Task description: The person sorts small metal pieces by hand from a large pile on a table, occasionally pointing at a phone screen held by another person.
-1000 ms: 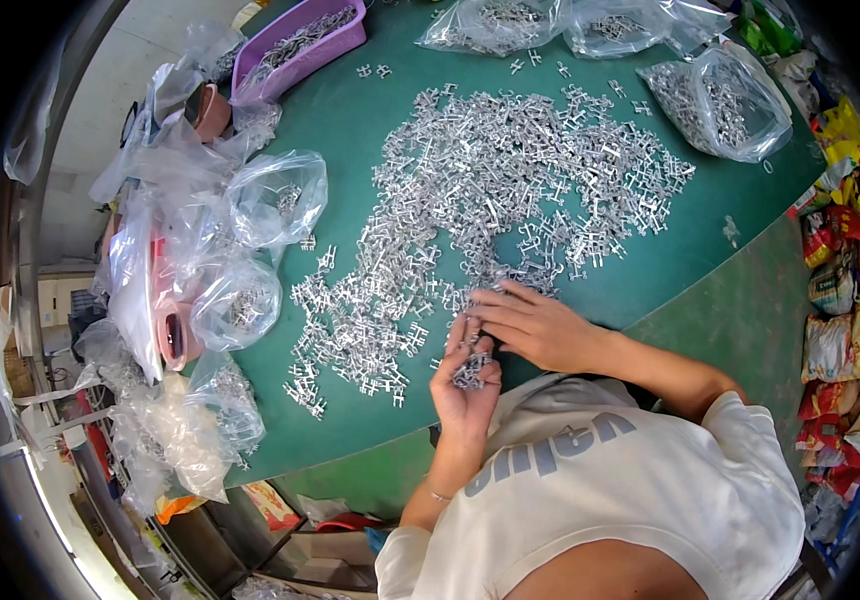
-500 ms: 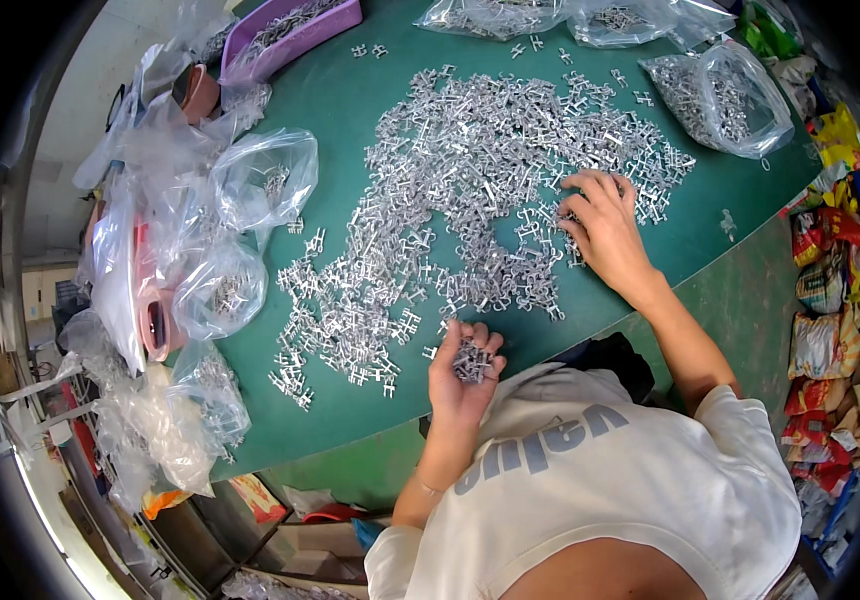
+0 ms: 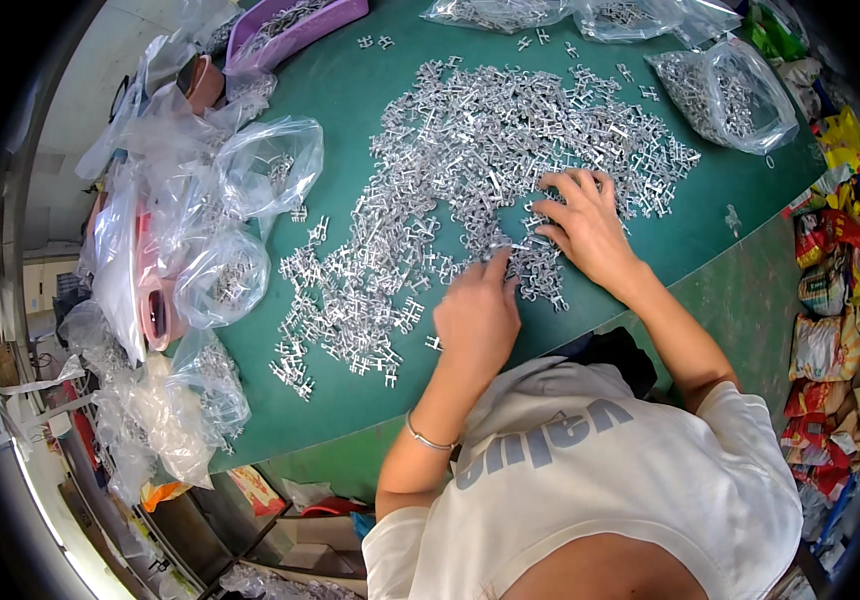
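A broad, loose pile of small silver metal clips [image 3: 510,130], shaped like little H-pieces with hooked ends, is spread over the green table [image 3: 350,415]. My left hand [image 3: 478,315] is turned palm down at the near edge of the pile, its fingertips at the clips. Motion smears its fingers, and its palm is hidden, so what lies under it does not show. Just to the right, my right hand [image 3: 590,232] rests on the pile with fingers apart and slightly bent, touching clips. No clip shows between its fingers.
Clear plastic bags [image 3: 268,165] holding clips line the left side, beside a purple bin [image 3: 300,32] of metal parts. Another bag of clips [image 3: 725,95] lies at the far right, with more bags [image 3: 500,12] along the far edge. Colourful packages [image 3: 835,300] are stacked beyond the table's right side.
My left hand, earlier palm up around a handful of clips near the table edge, has turned over and moved up to the pile. My right hand has shifted slightly left.
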Demonstrator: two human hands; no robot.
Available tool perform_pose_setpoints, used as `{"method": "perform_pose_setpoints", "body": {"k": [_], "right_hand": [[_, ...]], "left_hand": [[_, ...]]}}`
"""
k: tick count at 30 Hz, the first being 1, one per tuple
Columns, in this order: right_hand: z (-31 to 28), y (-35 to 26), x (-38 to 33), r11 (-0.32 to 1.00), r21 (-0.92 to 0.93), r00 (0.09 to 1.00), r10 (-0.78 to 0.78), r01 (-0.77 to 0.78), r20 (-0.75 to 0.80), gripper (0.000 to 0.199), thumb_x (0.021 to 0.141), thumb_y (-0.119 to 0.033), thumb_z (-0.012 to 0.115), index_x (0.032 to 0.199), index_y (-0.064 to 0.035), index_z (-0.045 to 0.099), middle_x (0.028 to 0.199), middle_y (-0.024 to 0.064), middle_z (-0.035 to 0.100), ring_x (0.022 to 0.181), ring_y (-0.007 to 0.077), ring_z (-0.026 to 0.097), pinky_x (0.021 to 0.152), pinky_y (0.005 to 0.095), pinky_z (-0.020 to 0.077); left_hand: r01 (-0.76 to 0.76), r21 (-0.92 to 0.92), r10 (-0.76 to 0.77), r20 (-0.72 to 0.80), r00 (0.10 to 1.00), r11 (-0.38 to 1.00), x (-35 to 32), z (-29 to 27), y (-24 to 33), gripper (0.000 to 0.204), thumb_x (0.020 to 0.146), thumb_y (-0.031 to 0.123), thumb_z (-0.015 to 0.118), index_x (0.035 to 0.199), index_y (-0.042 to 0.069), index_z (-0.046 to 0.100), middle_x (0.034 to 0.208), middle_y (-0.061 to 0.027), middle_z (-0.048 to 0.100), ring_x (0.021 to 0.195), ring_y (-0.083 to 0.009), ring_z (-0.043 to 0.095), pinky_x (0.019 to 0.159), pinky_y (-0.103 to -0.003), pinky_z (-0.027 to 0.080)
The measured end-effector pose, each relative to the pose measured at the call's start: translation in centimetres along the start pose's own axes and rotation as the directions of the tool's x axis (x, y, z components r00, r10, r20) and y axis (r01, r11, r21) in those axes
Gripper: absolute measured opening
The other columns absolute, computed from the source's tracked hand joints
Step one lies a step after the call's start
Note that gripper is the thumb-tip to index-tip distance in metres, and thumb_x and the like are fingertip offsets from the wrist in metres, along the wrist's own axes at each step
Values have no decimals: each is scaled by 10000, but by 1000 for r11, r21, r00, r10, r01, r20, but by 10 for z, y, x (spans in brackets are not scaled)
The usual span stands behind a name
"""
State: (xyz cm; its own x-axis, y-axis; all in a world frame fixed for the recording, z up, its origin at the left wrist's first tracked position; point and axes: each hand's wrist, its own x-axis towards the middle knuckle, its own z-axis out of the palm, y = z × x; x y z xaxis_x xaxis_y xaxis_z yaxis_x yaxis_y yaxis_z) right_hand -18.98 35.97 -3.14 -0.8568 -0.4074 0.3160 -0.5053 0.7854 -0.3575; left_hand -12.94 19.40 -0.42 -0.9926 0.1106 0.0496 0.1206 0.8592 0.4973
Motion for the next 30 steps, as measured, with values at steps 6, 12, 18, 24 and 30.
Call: {"method": "perform_pose_setpoints", "body": {"k": [6, 12, 18, 24, 30], "right_hand": [[-9, 16, -5, 994, 106, 999, 27, -23, -38, 195, 669, -77, 660, 834, -74, 556, 903, 25, 530, 914, 201, 486, 880, 424, 279], [-15, 21, 0, 949, 278, 944, 221, -150, -245, 307, 711, -32, 633, 999, -42, 527, 818, 62, 535, 729, 182, 524, 774, 305, 355], [-18, 17, 2, 895, 376, 941, 309, -240, -136, 318, 697, -7, 611, 1006, -33, 540, 878, 97, 520, 809, 229, 508, 783, 349, 356], [-12, -19, 2, 951, 298, 993, -48, 79, -110, 368, 671, -113, 666, 1011, -45, 542, 1004, 107, 480, 926, 276, 448, 751, 369, 347], [9, -31, -7, 950, 307, 987, -103, 62, 119, 364, 658, -176, 690, 965, -44, 545, 932, 80, 501, 885, 244, 479, 745, 351, 349]], "left_hand": [[109, 101, -92, -163, 982, 989, -8, -19, -39, 263, 740, 147, 629, 995, 87, 607, 784, -123, 606, 606, -299, 574, 554, -378, 455], [190, 71, -162, -292, 943, 979, -20, -24, -56, 238, 749, 86, 610, 984, 48, 605, 798, -149, 605, 601, -278, 583, 568, -357, 459], [92, 51, -90, -34, 995, 994, -19, -7, -23, 288, 739, 113, 623, 1025, 125, 595, 787, -112, 580, 636, -301, 562, 556, -377, 448], [236, 79, -230, -77, 970, 969, -27, -11, -42, 137, 752, 129, 596, 883, 98, 623, 769, -98, 554, 701, -287, 562, 578, -386, 454], [322, 42, -314, -131, 940, 946, -34, -16, -49, 121, 742, 120, 610, 858, 86, 621, 736, -96, 554, 657, -284, 561, 556, -378, 440]]}}
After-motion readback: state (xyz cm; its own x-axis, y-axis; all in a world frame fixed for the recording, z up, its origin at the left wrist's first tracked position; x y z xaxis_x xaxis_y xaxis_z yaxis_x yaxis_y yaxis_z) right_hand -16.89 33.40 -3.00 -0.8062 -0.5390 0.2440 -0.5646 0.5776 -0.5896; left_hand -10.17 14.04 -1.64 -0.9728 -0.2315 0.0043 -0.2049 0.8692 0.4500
